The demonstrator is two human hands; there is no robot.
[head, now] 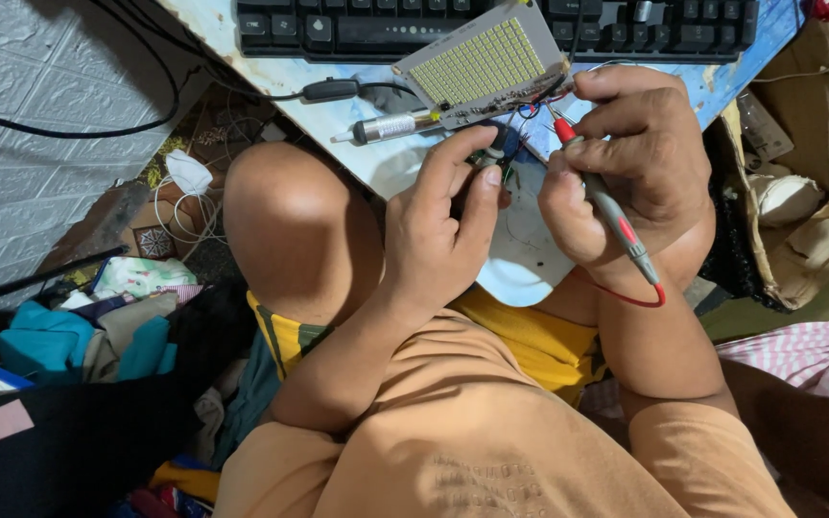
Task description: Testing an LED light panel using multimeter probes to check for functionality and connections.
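My right hand (630, 168) grips a red test probe (606, 206), its tip up against the lower edge of a rectangular board covered with small yellow LEDs (480, 63). A red lead curls from the probe's rear. My left hand (438, 225) pinches a dark probe (488, 158) just below the same board edge, near some thin coloured wires. The board rests tilted on the edge of a pale blue table (338, 125), partly over a black keyboard (376, 24).
A silver and black pen-like tool (390, 127) and a black cable with an inline switch (330, 90) lie on the table. My bare knee (290, 225) sits below the table edge. Clothes and clutter pile at left, a white adapter (187, 173), bags at right.
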